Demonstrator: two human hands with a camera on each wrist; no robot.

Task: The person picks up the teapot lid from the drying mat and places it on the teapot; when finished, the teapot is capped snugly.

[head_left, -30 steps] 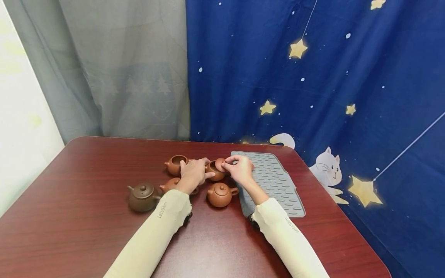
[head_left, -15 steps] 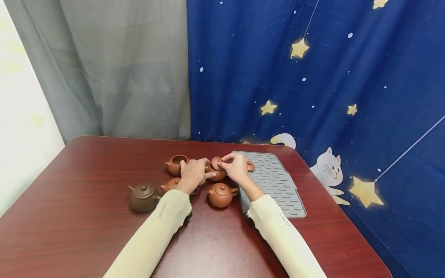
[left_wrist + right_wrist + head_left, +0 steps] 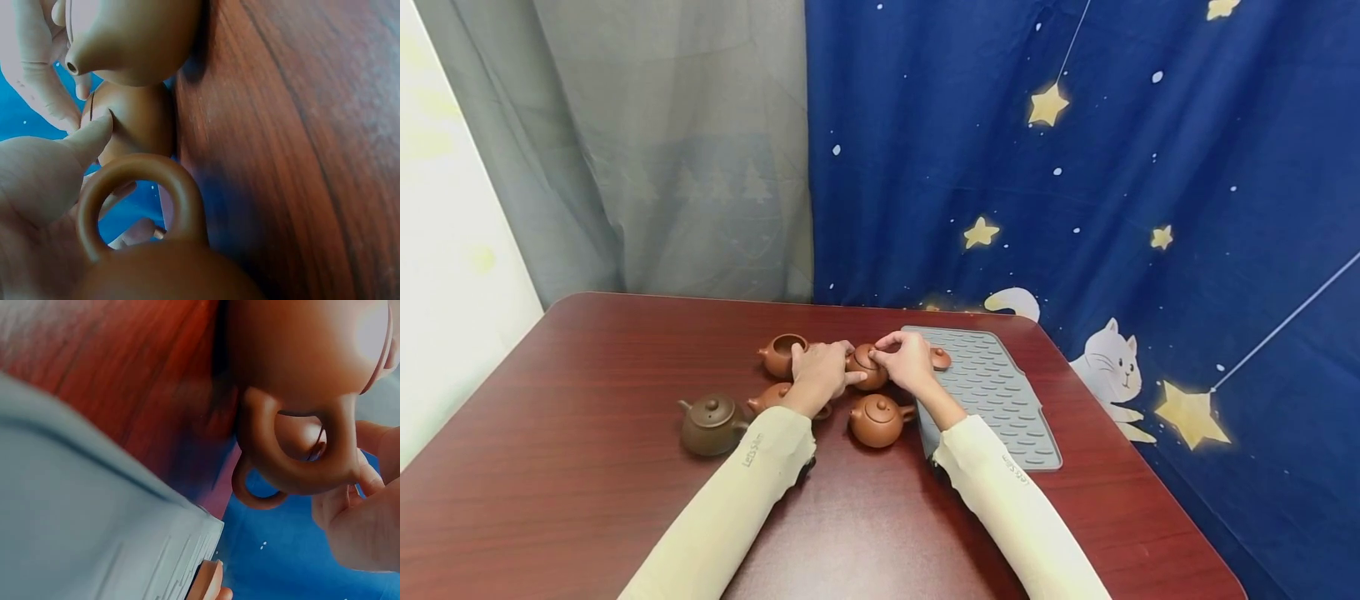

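My left hand [image 3: 822, 371] grips the left side of a reddish-brown clay teapot [image 3: 871, 379]. Its thumb [image 3: 94, 137] presses on the body in the left wrist view. With thumb and fingertips, my right hand [image 3: 910, 365] pinches the knob of that teapot's lid [image 3: 862, 357], which sits over the mouth. Just in front stands another reddish-brown teapot [image 3: 876, 425], lid on, its handle [image 3: 294, 481] large in the right wrist view. A third lidded teapot [image 3: 767, 397] is partly hidden under my left forearm.
Behind my left hand stands a lidless teapot [image 3: 778, 360]. A dark brown lidded teapot [image 3: 707, 429] is at the left. On the right lies a grey ridged mat [image 3: 992, 408] with a loose lid [image 3: 941, 359] on it. Curtains hang behind the table [image 3: 587, 400].
The lid in my right hand has gone from tilted above the teapot's rim to lying level over its opening. My right hand moved slightly left; my left hand has stayed on the teapot.
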